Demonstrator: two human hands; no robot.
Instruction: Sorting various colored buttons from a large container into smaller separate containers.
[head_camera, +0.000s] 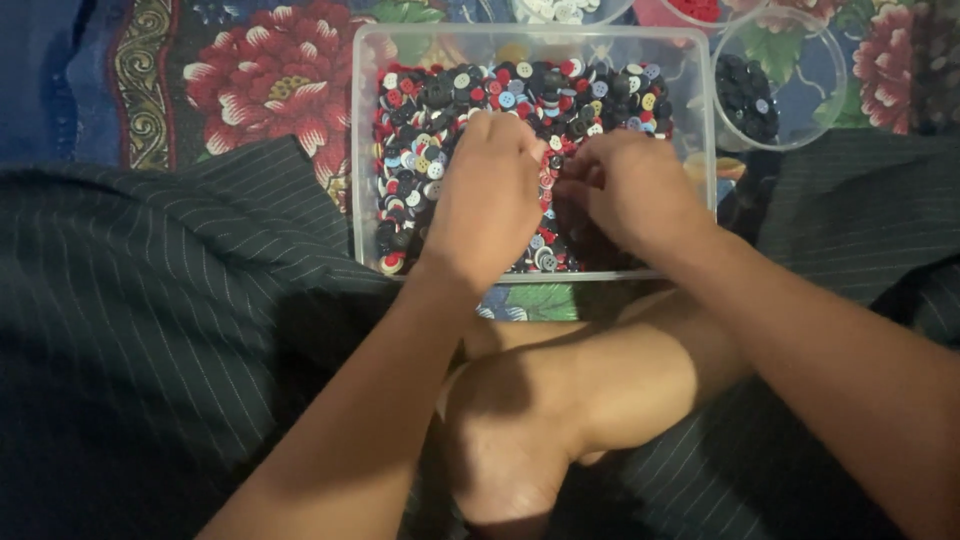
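A clear rectangular plastic tub (366, 150) sits on the floral cloth and holds a heap of mixed buttons (440, 110) in black, red, white, blue and yellow. My left hand (487, 195) reaches into the tub, knuckles up, fingertips down in the buttons. My right hand (632, 190) is beside it, fingers curled down into the pile near the middle. The fingertips of both hands are hidden, so I cannot see whether they pinch a button.
A round clear container (820, 60) with black buttons stands at the tub's right. More round containers (570, 10) with white and red buttons lie at the top edge. My crossed legs in dark pinstriped cloth (150, 300) and a bare foot (510, 440) fill the foreground.
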